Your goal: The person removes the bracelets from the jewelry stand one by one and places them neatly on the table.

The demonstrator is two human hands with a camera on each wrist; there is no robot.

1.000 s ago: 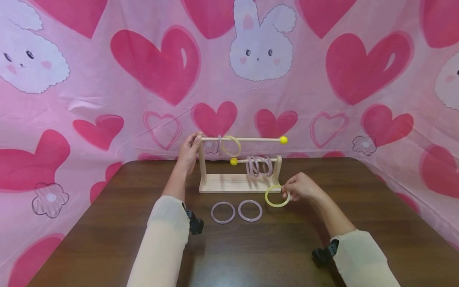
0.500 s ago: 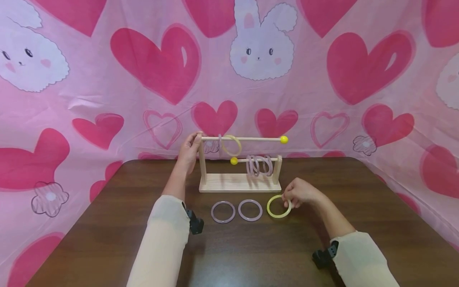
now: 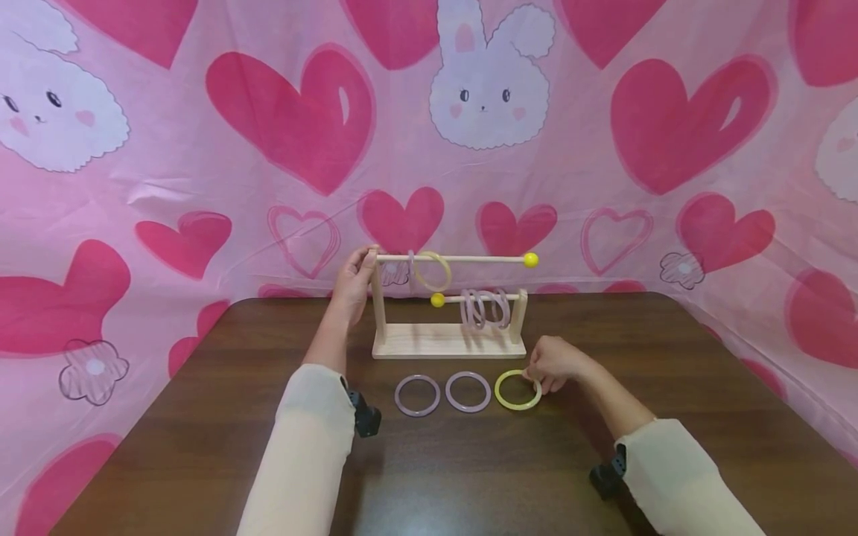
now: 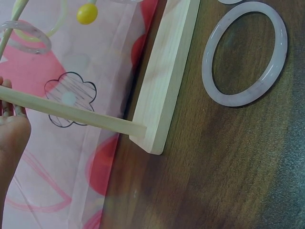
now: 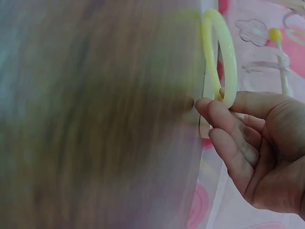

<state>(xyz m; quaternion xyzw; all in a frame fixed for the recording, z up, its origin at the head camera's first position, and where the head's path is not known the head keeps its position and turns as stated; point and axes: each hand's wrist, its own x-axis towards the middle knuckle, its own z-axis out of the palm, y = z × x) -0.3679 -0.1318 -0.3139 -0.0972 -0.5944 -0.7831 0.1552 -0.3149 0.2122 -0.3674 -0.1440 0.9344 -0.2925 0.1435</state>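
My left hand point(image 3: 351, 286) grips the top of the left post of a wooden bangle stand point(image 3: 445, 342), thumb in front. My right hand point(image 3: 558, 362) pinches the edge of a yellow bangle point(image 3: 518, 407) low over the table, right of two purple bangles point(image 3: 468, 410) lying flat. In the right wrist view the yellow bangle point(image 5: 229, 62) sits between thumb and fingers; whether it fully rests on the table I cannot tell. A yellow bangle point(image 3: 442, 286) and a pale purple one hang on the upper rod point(image 3: 482, 260). Several purple bangles point(image 3: 503, 313) hang on the lower rod.
The brown wooden table point(image 3: 436, 476) runs under everything. Yellow balls cap the free ends of both rods, the upper ball point(image 3: 531, 260) at right and the lower ball point(image 3: 438, 300) at left. Behind stands a pink curtain point(image 3: 402, 164) with hearts and rabbits.
My right hand has brought the yellow bangle down and toward me from the stand's right front corner, then slightly left, into line with the purple bangles. My left hand has stayed on the post.
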